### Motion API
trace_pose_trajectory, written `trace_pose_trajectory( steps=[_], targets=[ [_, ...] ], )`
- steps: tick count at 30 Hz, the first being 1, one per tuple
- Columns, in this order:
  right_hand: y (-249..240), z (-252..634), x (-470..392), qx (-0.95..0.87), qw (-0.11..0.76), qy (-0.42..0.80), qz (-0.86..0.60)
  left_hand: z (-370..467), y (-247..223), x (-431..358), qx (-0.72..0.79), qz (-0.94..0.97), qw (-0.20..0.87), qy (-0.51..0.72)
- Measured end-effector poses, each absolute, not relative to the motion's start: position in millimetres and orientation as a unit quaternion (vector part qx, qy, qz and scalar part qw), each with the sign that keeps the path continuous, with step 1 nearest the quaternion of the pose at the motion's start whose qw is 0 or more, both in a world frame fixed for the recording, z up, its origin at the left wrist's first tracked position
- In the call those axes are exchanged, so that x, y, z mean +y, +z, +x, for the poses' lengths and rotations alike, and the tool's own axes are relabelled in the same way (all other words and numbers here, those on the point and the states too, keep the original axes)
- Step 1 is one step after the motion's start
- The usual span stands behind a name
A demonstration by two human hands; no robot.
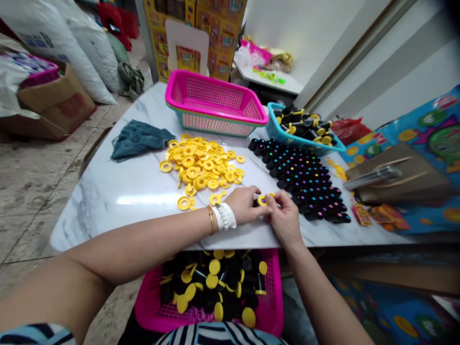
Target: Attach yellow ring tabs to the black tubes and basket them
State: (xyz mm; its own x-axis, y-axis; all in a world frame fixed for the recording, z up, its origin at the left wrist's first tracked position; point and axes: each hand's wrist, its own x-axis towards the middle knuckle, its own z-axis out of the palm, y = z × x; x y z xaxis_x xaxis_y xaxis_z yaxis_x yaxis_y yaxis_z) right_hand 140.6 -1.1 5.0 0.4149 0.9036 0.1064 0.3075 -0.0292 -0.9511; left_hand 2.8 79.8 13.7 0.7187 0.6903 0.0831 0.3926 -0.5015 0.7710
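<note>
Fingers (271, 203) of the right hand (286, 221) pinch a yellow ring (261, 202) right of the frame's centre, against a black tube (255, 203) held in the left hand's (243, 205) closed grip, its long axis, mostly hidden, seeming to run leftward from the ring.

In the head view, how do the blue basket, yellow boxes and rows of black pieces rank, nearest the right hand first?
1. Rows of black pieces, ahead and right of the right hand.
2. Blue basket, beyond those rows.
3. Yellow boxes, stacked past the table.
</note>
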Motion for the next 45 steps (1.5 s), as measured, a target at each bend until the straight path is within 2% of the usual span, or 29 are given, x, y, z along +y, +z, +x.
trace_pose_trajectory(
  steps=[3,6,11,13,17,25,31,35,39,42,45],
  targets=[
    [5.1,146.9,-0.9,-0.428,0.535,0.341,-0.644,4.0,8.3,80.3,0.291,0.877,0.318,0.21],
    [9.8,163.3,6.2,-0.361,0.522,0.447,-0.631,5.4,5.8,82.9,0.28,0.891,0.294,0.203],
    [30.8,186.9,25.7,-0.403,0.354,0.599,-0.594,5.9,8.4,85.6,0.266,0.884,0.328,0.201],
    [41.1,187.5,31.7,-0.444,0.312,0.598,-0.589,5.6,12.2,87.1,0.259,0.879,0.346,0.202],
    [48.3,184.7,38.2,-0.477,0.307,0.569,-0.596,5.6,16.1,90.5,0.26,0.878,0.35,0.198],
    [32.2,195.6,44.6,-0.417,0.262,0.664,-0.563,5.9,3.3,88.9,0.263,0.888,0.337,0.167],
    [53.6,177.2,41.7,-0.501,0.214,0.585,-0.601,6.6,7.6,85.3,0.303,0.883,0.326,0.151],
    [54.2,162.2,15.1,-0.56,0.267,0.513,-0.594,0.8,10.8,88.3,0.299,0.879,0.357,0.106],
    [45.3,150.8,-22.9,-0.522,0.294,0.546,-0.586,-5.9,16.7,88.5,0.177,0.942,0.28,0.057],
    [41.7,137.2,-56.1,-0.49,0.266,0.593,-0.581,-12.1,28.4,86.0,0.066,0.965,0.255,-0.02],
    [39.4,124.0,-80.1,-0.56,0.204,0.552,-0.583,-20.1,42.3,97.2,0.137,0.967,0.213,-0.016]
  ],
)
